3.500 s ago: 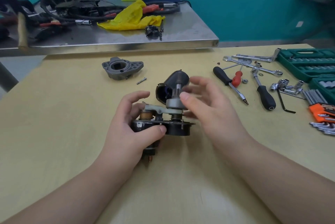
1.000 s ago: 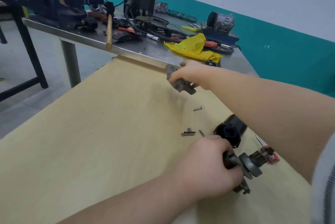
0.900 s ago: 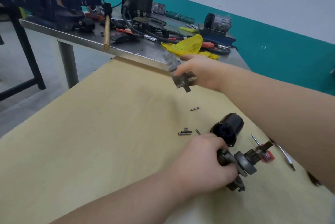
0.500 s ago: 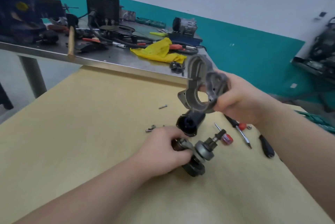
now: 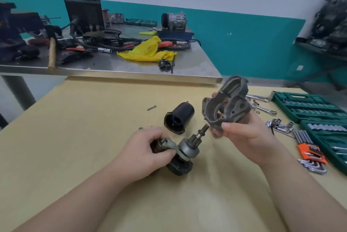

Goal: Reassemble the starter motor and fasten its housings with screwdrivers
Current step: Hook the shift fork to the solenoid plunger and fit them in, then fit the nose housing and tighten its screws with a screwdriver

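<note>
My left hand (image 5: 148, 152) grips the starter motor assembly (image 5: 185, 152) lying on the wooden table (image 5: 78, 138). Its pinion shaft (image 5: 202, 131) points up and to the right. My right hand (image 5: 242, 132) holds the grey cast front housing (image 5: 226, 107) in the air, just right of the shaft tip, with its open side facing the shaft. A black cylindrical motor casing (image 5: 179, 118) lies on its side behind the assembly, apart from it. A loose screw (image 5: 151, 107) lies farther back on the table.
Wrenches (image 5: 262, 105), sockets (image 5: 279, 125), hex keys (image 5: 312, 158) and green tool cases (image 5: 308, 107) fill the table's right side. A steel bench (image 5: 120, 66) behind holds a yellow rag (image 5: 148, 51), a hammer, cables and a welder. Small hardware (image 5: 140, 128) lies left of my left hand.
My right hand has brought the grey housing down and closer to the shaft tip. My view has swung right, showing the tools. My left hand keeps its hold on the assembly.
</note>
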### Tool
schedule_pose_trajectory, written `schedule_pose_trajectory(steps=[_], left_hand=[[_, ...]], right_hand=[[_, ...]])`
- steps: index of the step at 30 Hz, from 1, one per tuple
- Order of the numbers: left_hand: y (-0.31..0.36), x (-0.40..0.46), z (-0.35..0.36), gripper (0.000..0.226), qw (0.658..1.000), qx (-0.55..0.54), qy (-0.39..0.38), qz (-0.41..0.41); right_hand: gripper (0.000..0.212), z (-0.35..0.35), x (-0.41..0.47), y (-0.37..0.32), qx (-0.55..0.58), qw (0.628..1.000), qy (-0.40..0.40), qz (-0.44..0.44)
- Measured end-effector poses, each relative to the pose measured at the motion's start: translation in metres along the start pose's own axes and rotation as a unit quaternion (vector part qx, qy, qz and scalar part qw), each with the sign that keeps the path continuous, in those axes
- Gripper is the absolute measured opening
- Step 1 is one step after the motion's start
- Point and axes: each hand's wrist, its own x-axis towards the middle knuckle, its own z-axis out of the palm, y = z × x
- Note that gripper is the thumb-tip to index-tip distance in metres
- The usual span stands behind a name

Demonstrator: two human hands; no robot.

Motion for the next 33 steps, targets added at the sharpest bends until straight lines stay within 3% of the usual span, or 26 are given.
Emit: schedule_pose_trajectory(steps=[3, 6, 9, 15, 21, 28, 33], left_hand=[[-0.001, 0.000, 0.000, 0.006, 0.999, -0.026, -0.013, -0.021], [-0.001, 0.001, 0.000, 0.012, 0.998, -0.039, -0.012, -0.039], [-0.004, 0.002, -0.002, 0.028, 1.000, -0.011, -0.002, -0.017], [-0.009, -0.003, -0.005, 0.080, 0.998, -0.063, -0.006, 0.019], [-0.007, -0.006, -0.006, 0.090, 0.997, -0.071, -0.011, 0.042], [-0.009, -0.007, -0.008, 0.093, 0.994, -0.082, -0.018, 0.073], [-0.013, -0.007, -0.012, 0.104, 0.994, -0.038, -0.050, 0.093]], right_hand=[[0.084, -0.004, -0.005, -0.004, -0.076, 0.997, -0.025, 0.001], [0.098, 0.006, -0.012, -0.004, -0.193, 0.979, -0.062, 0.004], [0.103, 0.023, -0.015, -0.004, -0.308, 0.948, -0.074, -0.023], [0.102, 0.038, -0.020, 0.000, -0.381, 0.917, -0.097, -0.065], [0.123, 0.051, -0.024, 0.014, -0.356, 0.928, -0.107, -0.037], [0.085, 0.056, -0.023, 0.033, -0.331, 0.927, -0.152, -0.084], [0.078, 0.053, -0.024, 0.033, -0.330, 0.925, -0.167, -0.087]])
